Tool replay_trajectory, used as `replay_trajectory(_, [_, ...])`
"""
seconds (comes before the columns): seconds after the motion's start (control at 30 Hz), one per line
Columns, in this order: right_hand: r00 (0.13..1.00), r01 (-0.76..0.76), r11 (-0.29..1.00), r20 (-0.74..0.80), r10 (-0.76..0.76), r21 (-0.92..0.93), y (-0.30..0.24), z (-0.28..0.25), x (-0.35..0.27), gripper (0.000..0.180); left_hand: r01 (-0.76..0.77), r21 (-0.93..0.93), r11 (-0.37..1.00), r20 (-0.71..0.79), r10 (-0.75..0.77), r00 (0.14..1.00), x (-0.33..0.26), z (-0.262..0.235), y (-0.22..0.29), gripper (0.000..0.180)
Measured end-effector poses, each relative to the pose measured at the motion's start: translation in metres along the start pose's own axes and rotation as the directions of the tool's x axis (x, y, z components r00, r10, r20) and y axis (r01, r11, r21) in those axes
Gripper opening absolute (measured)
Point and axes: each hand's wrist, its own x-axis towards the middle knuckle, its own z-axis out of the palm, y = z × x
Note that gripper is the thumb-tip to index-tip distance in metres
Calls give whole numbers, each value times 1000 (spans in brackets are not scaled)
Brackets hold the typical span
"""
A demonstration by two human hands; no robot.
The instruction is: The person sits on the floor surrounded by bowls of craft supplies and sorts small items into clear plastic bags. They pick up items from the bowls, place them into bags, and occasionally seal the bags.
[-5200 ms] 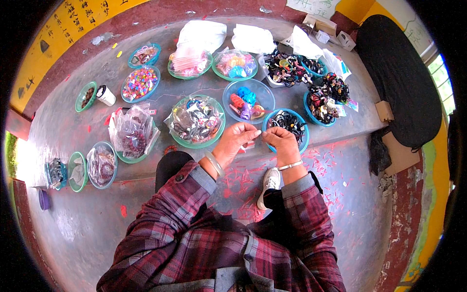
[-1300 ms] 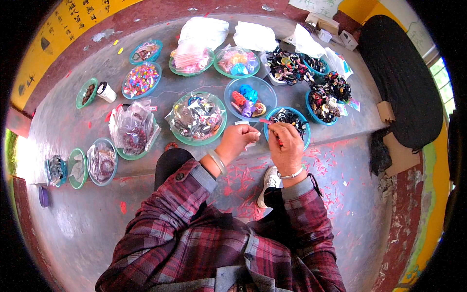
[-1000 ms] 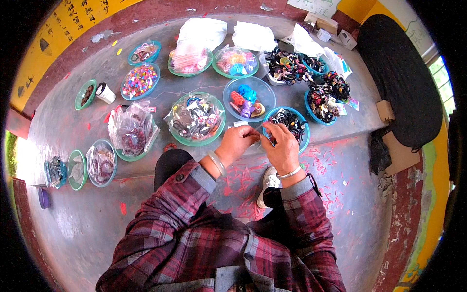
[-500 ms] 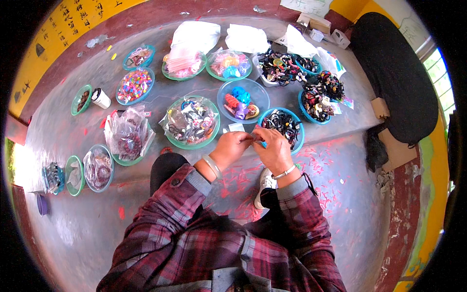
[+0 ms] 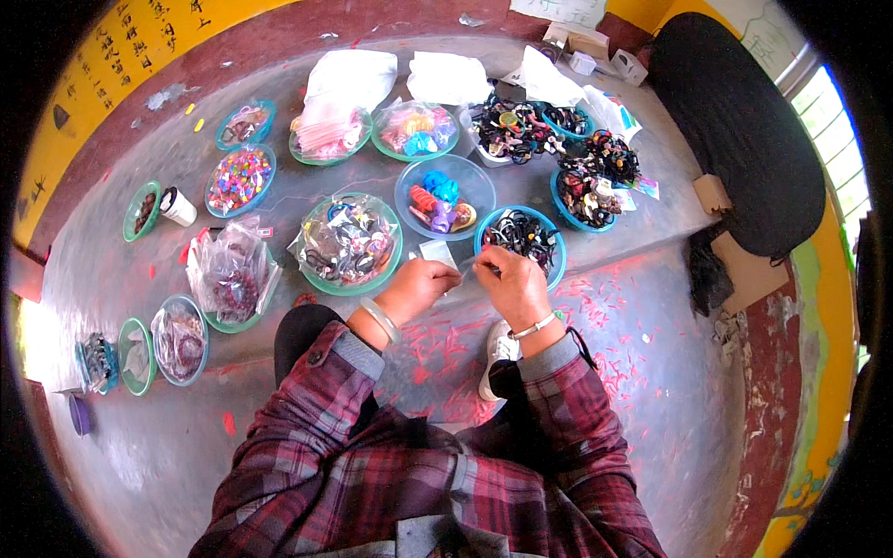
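My left hand [image 5: 420, 286] has its fingers pinched together, and whatever they hold is too small to make out. Across a narrow gap, my right hand [image 5: 514, 288] is also closed in a pinch, its contents likewise unclear. Just beyond my left fingertips lies a small white packet [image 5: 438, 251]. A blue bowl of dark hair ties [image 5: 523, 235] stands right behind my right hand and is partly covered by it. Left of my left hand is a green bowl [image 5: 352, 290] with bagged hair ties. A clear bluish bowl [image 5: 401, 193] with red, blue and purple pieces sits farther back.
Several other bowls stand on the raised grey ledge, among them one of colourful beads [image 5: 240, 180]. White bags [image 5: 352, 80] lie at the back, near a white cup [image 5: 178, 206] on the left. Red scraps [image 5: 605, 344] litter the floor. A large black object [image 5: 739, 130] leans at right.
My hands have drawn apart, opening a gap between the fingertips; the dark piece seen between them earlier no longer shows. The whole view has shifted slightly.
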Motion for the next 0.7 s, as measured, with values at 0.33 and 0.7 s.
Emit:
replay_trajectory(0.33, [975, -84, 990, 213, 58, 115, 10, 4, -1, 12, 65, -405, 912, 84, -34, 996, 4, 3, -12, 17])
replay_trajectory(0.7, [929, -223, 961, 335, 158, 166, -3, -6, -1, 14, 119, -394, 911, 233, -26, 972, 5, 8, -12, 30])
